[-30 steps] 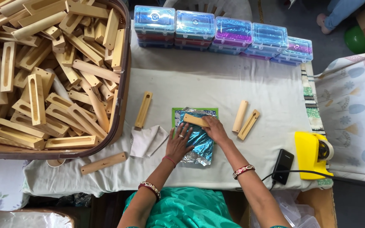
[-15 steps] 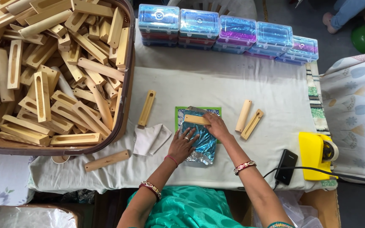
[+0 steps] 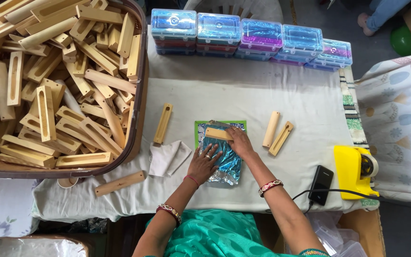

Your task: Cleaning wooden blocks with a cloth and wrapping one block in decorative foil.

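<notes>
The left hand presses flat on the blue foil while the right hand clamps a wooden block at its 12 o'clock edge.

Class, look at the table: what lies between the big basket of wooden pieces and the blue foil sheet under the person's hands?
In the head view, between the basket and the blue foil sheet lie one slotted wooden piece and a crumpled white cloth, both on the grey table cover.
</notes>
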